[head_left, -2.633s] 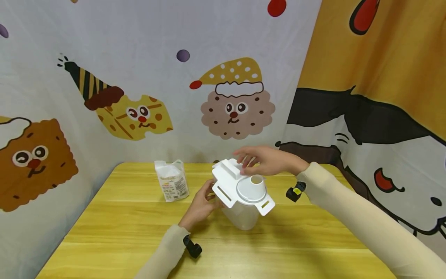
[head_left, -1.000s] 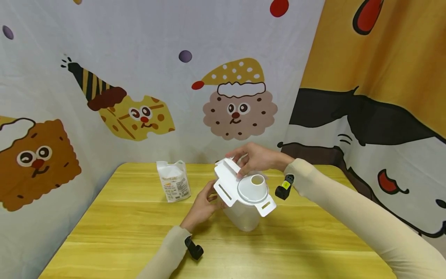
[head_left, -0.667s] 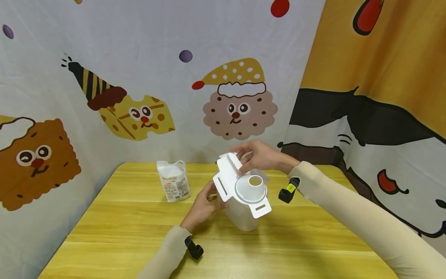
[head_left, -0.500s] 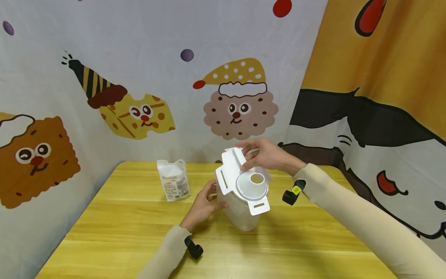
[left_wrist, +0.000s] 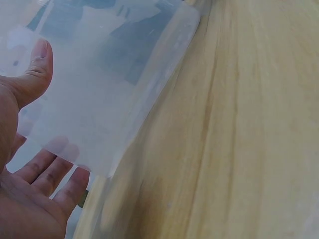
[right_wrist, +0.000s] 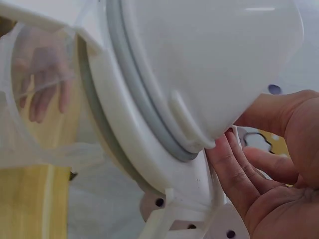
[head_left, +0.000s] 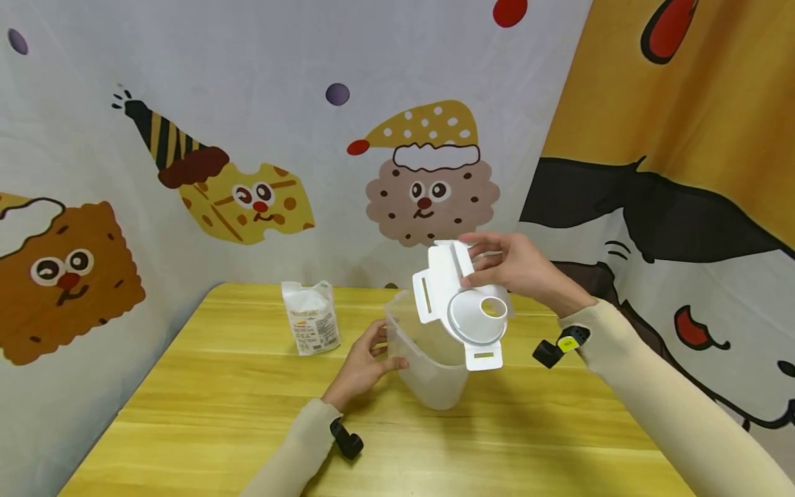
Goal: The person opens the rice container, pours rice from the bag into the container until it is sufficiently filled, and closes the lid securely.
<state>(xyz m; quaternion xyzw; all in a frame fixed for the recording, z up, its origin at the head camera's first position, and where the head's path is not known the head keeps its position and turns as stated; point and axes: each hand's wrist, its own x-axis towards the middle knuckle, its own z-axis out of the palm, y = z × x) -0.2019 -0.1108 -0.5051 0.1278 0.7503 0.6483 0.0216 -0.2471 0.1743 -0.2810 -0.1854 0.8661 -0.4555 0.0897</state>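
"Lifted and tipped further since half a second ago, the white lid [head_left: 453, 304] is now up and to the right, its corner overlapping the clear container [head_left: 435, 383]."

"What has hold of it?"

"Right hand [head_left: 512, 266], thumb and fingers pinching its raised ridge [head_left: 458, 259]."

"And the left hand [head_left: 363, 366]?"

"Curled round the container's left end, thumb on the near wall. Container's on the wooden table [head_left: 248, 414], a white packet [head_left: 312, 323] to its left."

"Are lid and container touching?"

"Hard to tell from these angles."

The print [head_left: 317, 331] on the bag [head_left: 304, 302] is too small to read. The white lid [head_left: 456, 293] hides part of the container [head_left: 431, 379].
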